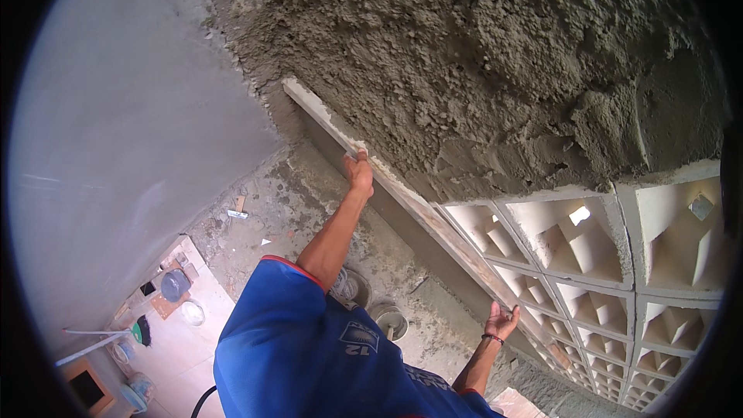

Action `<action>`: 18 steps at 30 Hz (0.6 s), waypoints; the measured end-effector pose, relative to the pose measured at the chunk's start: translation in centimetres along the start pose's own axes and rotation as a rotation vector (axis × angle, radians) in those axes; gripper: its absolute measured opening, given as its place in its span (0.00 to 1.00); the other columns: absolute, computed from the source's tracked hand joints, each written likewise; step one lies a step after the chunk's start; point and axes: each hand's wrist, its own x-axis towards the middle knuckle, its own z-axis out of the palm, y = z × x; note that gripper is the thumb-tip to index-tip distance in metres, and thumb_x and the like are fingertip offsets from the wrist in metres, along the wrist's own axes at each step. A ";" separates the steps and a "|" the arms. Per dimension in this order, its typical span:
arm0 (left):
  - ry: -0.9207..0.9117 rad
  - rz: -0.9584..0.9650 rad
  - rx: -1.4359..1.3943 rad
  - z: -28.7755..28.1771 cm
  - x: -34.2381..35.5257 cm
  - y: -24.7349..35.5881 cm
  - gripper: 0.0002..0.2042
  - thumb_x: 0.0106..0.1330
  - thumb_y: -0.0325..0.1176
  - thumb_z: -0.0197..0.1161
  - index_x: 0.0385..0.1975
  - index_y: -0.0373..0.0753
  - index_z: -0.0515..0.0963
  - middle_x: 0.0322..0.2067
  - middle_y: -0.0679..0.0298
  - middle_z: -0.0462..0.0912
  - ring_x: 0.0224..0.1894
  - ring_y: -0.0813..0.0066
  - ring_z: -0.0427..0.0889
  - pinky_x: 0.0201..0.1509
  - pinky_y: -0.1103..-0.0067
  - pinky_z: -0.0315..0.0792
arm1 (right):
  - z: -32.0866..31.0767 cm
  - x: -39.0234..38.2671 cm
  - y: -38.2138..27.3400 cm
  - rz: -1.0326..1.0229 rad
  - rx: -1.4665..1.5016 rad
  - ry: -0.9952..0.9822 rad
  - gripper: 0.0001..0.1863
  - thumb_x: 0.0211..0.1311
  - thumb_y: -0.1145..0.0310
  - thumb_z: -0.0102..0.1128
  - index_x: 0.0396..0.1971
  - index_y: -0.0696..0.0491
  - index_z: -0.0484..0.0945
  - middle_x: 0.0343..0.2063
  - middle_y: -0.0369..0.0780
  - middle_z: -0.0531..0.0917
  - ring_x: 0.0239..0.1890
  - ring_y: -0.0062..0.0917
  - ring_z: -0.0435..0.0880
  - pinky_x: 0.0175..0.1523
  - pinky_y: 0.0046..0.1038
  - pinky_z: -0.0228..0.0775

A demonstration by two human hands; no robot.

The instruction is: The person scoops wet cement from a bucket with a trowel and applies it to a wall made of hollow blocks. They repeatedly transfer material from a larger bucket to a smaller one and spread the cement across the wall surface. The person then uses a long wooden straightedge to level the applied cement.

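Observation:
A long, straight plastering straightedge (422, 207) lies slantwise along the wall, its pale edge smeared with mortar. My left hand (359, 173) grips it toward its upper end, fingers curled over the edge. Farther down the same bar, my right hand (501, 320) is closed around it, with a dark band on the wrist. Above the bar spreads rough, lumpy wet mortar (433, 54). The bar's lower stretch runs beside a panel of pale openwork ventilation blocks (635, 263).
A smooth grey wall (139, 108) meets the mortared one at a corner on the left. On the floor are a bucket (389, 319) close by my body, a scraper-like tool (237, 214), a bluish container (175, 285) and a green-and-black broom head (142, 330).

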 end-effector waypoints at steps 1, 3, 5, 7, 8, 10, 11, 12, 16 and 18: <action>-0.005 0.009 0.013 0.3 -0.2 0.5 0.39 0.74 0.50 0.47 0.72 0.30 0.38 0.74 0.50 0.39 0.76 0.57 0.41 0.77 0.69 0.44 | 0.3 -0.4 -0.1 -0.005 0.021 -0.019 0.28 0.54 0.55 0.71 0.49 0.51 0.67 0.51 0.49 0.69 0.49 0.45 0.76 0.52 0.43 0.79; -0.047 -0.024 0.021 0.7 -2.1 2.6 0.38 0.75 0.49 0.46 0.72 0.30 0.38 0.74 0.50 0.38 0.76 0.58 0.39 0.77 0.70 0.43 | -0.2 -0.2 -0.3 0.011 0.074 0.012 0.32 0.55 0.55 0.71 0.52 0.52 0.65 0.57 0.53 0.64 0.55 0.46 0.73 0.54 0.42 0.79; -0.025 -0.005 0.014 0.7 -3.3 3.8 0.38 0.75 0.49 0.47 0.72 0.29 0.39 0.74 0.49 0.40 0.76 0.57 0.41 0.77 0.69 0.44 | 0.1 -0.5 -0.9 -0.007 0.044 -0.019 0.34 0.54 0.55 0.71 0.55 0.52 0.64 0.58 0.54 0.62 0.56 0.46 0.72 0.55 0.43 0.77; -0.020 0.002 0.013 0.5 -3.3 3.8 0.38 0.74 0.48 0.48 0.72 0.31 0.38 0.74 0.50 0.40 0.75 0.56 0.44 0.75 0.65 0.47 | 0.7 -0.6 -1.3 -0.006 0.035 0.001 0.36 0.54 0.55 0.72 0.57 0.52 0.62 0.59 0.54 0.60 0.56 0.47 0.72 0.57 0.44 0.76; -0.024 0.000 0.015 0.4 -2.8 3.4 0.39 0.74 0.48 0.49 0.73 0.33 0.37 0.74 0.50 0.40 0.75 0.54 0.46 0.74 0.61 0.49 | 0.8 -0.7 -1.5 -0.010 0.024 -0.010 0.36 0.54 0.55 0.72 0.57 0.52 0.62 0.60 0.54 0.59 0.56 0.47 0.72 0.56 0.44 0.76; -0.048 0.020 0.025 0.4 -2.8 3.4 0.39 0.74 0.48 0.49 0.73 0.34 0.36 0.74 0.50 0.39 0.74 0.53 0.48 0.72 0.57 0.51 | 0.6 -1.4 -2.1 -0.023 0.000 -0.020 0.36 0.54 0.55 0.72 0.57 0.52 0.62 0.61 0.54 0.57 0.56 0.47 0.71 0.56 0.44 0.76; -0.066 0.043 0.032 0.5 -3.3 3.8 0.40 0.74 0.48 0.49 0.73 0.34 0.36 0.74 0.50 0.39 0.74 0.53 0.47 0.73 0.58 0.51 | 0.5 -1.0 -1.9 -0.033 0.033 0.018 0.35 0.54 0.54 0.72 0.56 0.52 0.64 0.58 0.53 0.63 0.54 0.46 0.74 0.54 0.43 0.78; -0.085 0.066 0.040 0.7 -3.9 4.1 0.40 0.74 0.48 0.49 0.73 0.33 0.36 0.74 0.49 0.39 0.74 0.53 0.47 0.73 0.58 0.51 | 0.2 -1.0 -2.3 -0.039 0.034 -0.009 0.34 0.54 0.54 0.72 0.56 0.51 0.64 0.56 0.53 0.65 0.53 0.45 0.75 0.54 0.42 0.78; 0.001 0.108 0.042 1.3 -6.5 6.1 0.36 0.74 0.44 0.50 0.69 0.23 0.44 0.71 0.40 0.48 0.73 0.51 0.51 0.74 0.69 0.52 | 0.3 -1.4 -2.9 -0.049 0.039 -0.044 0.32 0.54 0.55 0.72 0.53 0.50 0.66 0.49 0.52 0.71 0.49 0.44 0.78 0.52 0.41 0.79; -0.012 0.157 0.071 1.5 -7.5 7.2 0.36 0.74 0.44 0.50 0.69 0.22 0.45 0.70 0.40 0.49 0.73 0.51 0.52 0.74 0.69 0.52 | 0.1 -1.3 -3.6 -0.052 0.053 -0.014 0.32 0.54 0.55 0.72 0.54 0.49 0.66 0.52 0.51 0.70 0.50 0.43 0.78 0.54 0.41 0.79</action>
